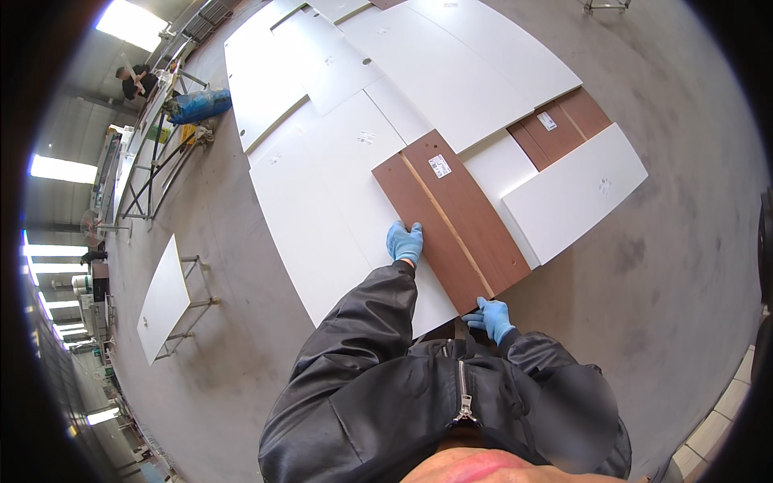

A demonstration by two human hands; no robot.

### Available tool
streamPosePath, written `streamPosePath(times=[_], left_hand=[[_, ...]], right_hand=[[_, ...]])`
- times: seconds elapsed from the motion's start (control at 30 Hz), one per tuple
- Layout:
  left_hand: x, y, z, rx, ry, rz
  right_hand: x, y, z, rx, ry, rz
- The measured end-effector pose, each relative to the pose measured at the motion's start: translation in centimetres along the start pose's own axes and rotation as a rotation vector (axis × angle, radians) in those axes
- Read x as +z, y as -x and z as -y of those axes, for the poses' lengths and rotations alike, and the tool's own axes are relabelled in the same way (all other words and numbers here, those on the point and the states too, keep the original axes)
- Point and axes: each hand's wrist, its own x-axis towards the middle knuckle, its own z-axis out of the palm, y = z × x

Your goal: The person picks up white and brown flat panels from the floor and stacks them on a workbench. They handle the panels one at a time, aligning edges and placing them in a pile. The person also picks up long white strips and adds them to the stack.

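Note:
A reddish-brown board (475,217) with a pale strip running along its length lies on top of white panels, right in front of me. A white label (440,166) is stuck near its far end. My left hand (404,241), in a light blue glove, is closed at the board's left edge, with part of the fingers hidden. At the near end, my right hand (491,320), gloved the same way, pinches the board's edge by the corner. Beneath and to the left spreads a large white panel (314,201).
More white panels (475,64) lie in overlapping layers farther off, with another brown board (560,129) among them at the right. A smaller white panel (576,193) sits near it. On the left stand a white board on a metal frame (167,302) and a workbench with a person (138,82).

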Motion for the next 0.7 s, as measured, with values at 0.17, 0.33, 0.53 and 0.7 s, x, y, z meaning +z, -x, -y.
streamPosePath(times=[0.17, 0.33, 0.53, 0.7], left_hand=[[1.4, -0.1, -0.4, -0.018, 0.061, 0.022], [2.5, -0.5, -0.5, -0.027, 0.119, 0.051], [3.7, -0.6, -0.9, -0.052, 0.151, 0.072], [4.8, -0.6, -1.5, -0.077, 0.159, 0.093]], right_hand=[[0.4, -0.3, -0.2, -0.044, -0.068, -0.143], [0.7, -1.2, -0.3, -0.113, -0.101, -0.223], [-0.4, -1.7, -0.9, -0.112, -0.128, -0.218], [-0.7, -2.7, -1.8, -0.017, -0.096, -0.127]])
